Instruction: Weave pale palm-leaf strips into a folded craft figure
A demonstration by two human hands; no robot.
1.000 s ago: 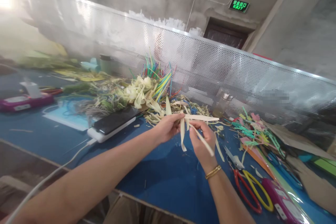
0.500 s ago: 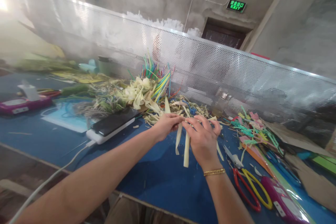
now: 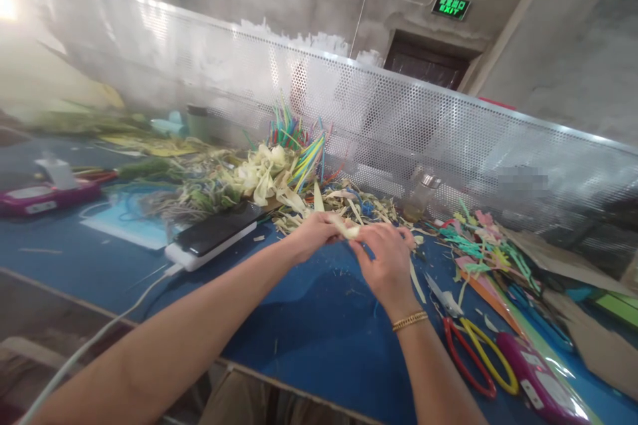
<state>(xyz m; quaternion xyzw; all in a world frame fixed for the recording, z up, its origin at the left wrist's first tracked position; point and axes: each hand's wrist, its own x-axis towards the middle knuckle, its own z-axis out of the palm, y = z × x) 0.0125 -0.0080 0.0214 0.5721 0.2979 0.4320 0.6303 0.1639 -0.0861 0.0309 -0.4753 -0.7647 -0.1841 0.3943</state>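
Observation:
Both my hands meet above the blue table. My left hand pinches a pale cream strip that is folded up between the two hands. My right hand, with a gold bracelet on its wrist, closes its fingers on the same folded strip from the right. Just behind my hands lies a heap of cream strip offcuts.
A phone on a white power bank lies to the left, cable running off the edge. Scissors with red and yellow handles lie at the right, beside coloured paper pieces. Coloured straws stand before a perforated metal screen.
The long strips that hung down from my hands have been folded up into a small bundle between my fingers. My right hand has turned and closed in on my left.

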